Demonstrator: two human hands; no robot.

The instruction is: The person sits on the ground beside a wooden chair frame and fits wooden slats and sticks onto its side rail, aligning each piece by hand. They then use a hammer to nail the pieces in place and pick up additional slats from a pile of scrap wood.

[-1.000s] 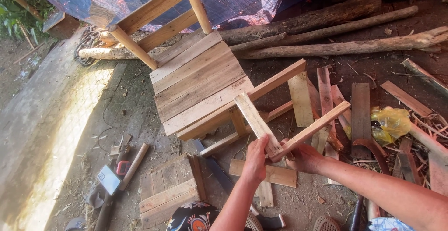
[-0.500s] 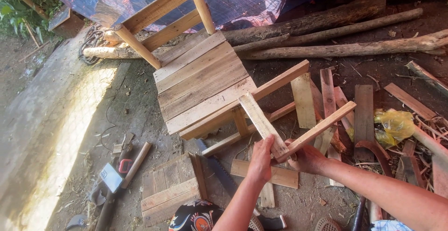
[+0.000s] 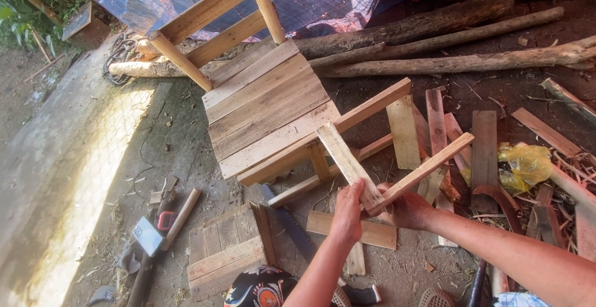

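A pale wooden chair [image 3: 267, 105] lies tipped on the dirt, its slatted seat facing up and its legs pointing toward me. My left hand [image 3: 347, 211] grips the end of one front leg [image 3: 346, 161]. My right hand [image 3: 406, 209] holds the end of the other leg piece [image 3: 428, 167], which angles up to the right. The two pieces meet in a V between my hands.
A small slatted wooden box [image 3: 226, 251] sits near my knees, with a handsaw [image 3: 292, 226] beside it. A hammer [image 3: 180, 220] and tools lie at the left. Loose planks [image 3: 484, 145], a yellow plastic bag [image 3: 528, 164] and logs [image 3: 447, 65] lie to the right and behind.
The view has shifted slightly and the chair sits a little lower and nearer. Both hands stay on the leg ends, closing in on the joint.
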